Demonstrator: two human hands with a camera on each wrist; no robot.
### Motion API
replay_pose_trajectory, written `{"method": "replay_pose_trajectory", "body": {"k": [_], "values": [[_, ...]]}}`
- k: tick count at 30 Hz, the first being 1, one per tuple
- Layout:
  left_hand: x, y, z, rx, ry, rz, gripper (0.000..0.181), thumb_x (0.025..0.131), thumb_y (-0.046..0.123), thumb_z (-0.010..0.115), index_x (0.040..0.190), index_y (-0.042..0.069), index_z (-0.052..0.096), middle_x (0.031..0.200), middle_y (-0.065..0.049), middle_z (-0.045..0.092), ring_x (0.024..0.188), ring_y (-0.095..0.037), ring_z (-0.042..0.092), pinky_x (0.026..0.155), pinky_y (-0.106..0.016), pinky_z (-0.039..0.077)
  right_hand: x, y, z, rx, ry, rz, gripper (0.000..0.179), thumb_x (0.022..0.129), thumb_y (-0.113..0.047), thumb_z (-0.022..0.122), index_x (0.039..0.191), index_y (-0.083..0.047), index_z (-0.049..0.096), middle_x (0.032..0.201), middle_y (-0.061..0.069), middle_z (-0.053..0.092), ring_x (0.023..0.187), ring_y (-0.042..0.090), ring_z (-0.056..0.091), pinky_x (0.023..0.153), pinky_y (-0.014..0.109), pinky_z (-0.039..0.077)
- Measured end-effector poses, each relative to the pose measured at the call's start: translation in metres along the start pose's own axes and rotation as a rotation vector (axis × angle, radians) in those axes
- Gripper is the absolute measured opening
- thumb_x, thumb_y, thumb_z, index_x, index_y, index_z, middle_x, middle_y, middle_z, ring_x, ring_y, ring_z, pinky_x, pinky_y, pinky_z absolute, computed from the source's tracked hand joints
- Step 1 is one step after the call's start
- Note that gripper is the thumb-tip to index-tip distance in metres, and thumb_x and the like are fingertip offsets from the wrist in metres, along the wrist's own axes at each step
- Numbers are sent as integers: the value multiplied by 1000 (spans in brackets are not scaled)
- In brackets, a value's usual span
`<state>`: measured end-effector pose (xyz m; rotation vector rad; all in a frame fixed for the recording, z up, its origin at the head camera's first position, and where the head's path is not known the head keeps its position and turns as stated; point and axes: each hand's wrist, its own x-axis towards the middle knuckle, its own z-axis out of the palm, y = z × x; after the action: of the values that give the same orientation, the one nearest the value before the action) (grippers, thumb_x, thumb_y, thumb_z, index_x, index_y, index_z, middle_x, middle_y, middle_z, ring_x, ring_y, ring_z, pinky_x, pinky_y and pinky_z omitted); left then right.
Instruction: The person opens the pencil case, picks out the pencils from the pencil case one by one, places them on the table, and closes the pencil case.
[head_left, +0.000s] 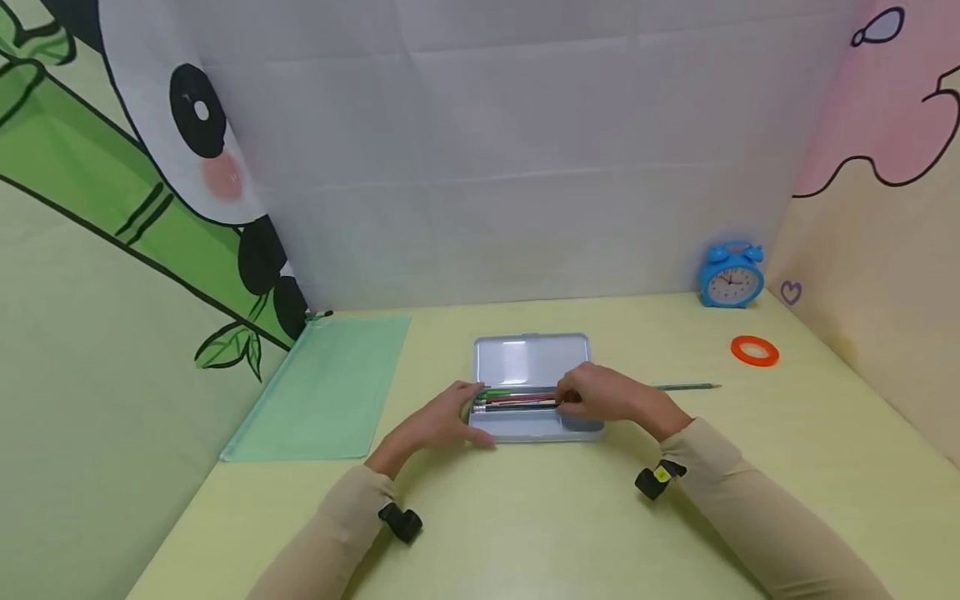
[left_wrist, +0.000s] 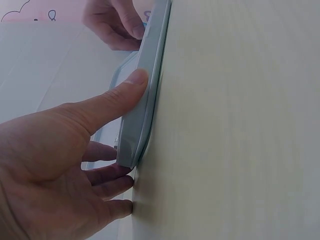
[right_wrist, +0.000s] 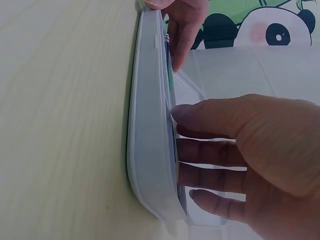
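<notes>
An open pencil case (head_left: pixel 532 358) of pale metal or plastic lies on the table with its lid tipped back. Several pencils (head_left: pixel 517 402), green, red and dark, lie lengthwise inside it. My left hand (head_left: pixel 442 421) grips the case's left end; in the left wrist view its thumb (left_wrist: pixel 117 102) presses the front wall, the other fingers around the end. Reaching into the right half, my right hand (head_left: pixel 600 392) has thumb and fingers curled at the right ends of the pencils, pinching a pencil there. Its fingertips are partly hidden behind the case wall in the right wrist view.
Right of the case a single pencil (head_left: pixel 686 386) lies on the table. Farther right are an orange-red ring (head_left: pixel 754 351) and a blue alarm clock (head_left: pixel 732 275) near the back wall. A mint green zip pouch (head_left: pixel 322 392) lies flat on the left.
</notes>
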<state>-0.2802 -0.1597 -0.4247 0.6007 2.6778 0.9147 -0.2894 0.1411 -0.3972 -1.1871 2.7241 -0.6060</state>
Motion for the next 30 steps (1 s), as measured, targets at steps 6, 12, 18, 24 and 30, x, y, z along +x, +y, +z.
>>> {"method": "replay_pose_trajectory", "body": {"k": [6, 12, 18, 24, 30], "values": [[-1, -1, -2, 11, 7, -3, 103, 74, 41, 89, 156, 8, 35, 151, -17, 39, 135, -32, 41, 112, -50, 34, 5, -1, 3, -9, 20, -37, 7, 93, -14, 73, 93, -9, 77, 77, -9, 63, 65, 6, 52, 62, 23, 49], [0, -1, 0, -8, -11, 5, 104, 74, 42, 89, 156, 8, 34, 151, -18, 39, 135, -33, 41, 112, -51, 34, 5, -5, 8, 1, 6, -41, 9, 94, -17, 71, 92, -9, 76, 75, -9, 60, 64, 6, 51, 60, 22, 46], [2, 2, -5, 14, 1, -13, 104, 74, 43, 88, 156, 10, 34, 151, -16, 39, 134, -32, 42, 112, -49, 35, 10, -8, 5, -8, 9, -60, 10, 95, -16, 70, 87, -10, 73, 70, -7, 54, 64, 7, 46, 58, 23, 41], [2, 4, -6, 0, -7, -23, 102, 76, 42, 87, 156, 9, 34, 151, -16, 38, 135, -32, 41, 112, -50, 34, 12, -8, 7, -22, 13, -49, 11, 95, -18, 70, 94, -8, 75, 77, -7, 56, 69, 8, 48, 61, 23, 43], [2, 4, -1, 10, -12, -37, 102, 76, 43, 87, 157, 11, 34, 152, -16, 37, 136, -32, 40, 113, -50, 33, 10, -10, 12, -37, 24, -47, 10, 95, -16, 70, 95, -7, 75, 80, -6, 56, 71, 9, 48, 63, 24, 44]]}}
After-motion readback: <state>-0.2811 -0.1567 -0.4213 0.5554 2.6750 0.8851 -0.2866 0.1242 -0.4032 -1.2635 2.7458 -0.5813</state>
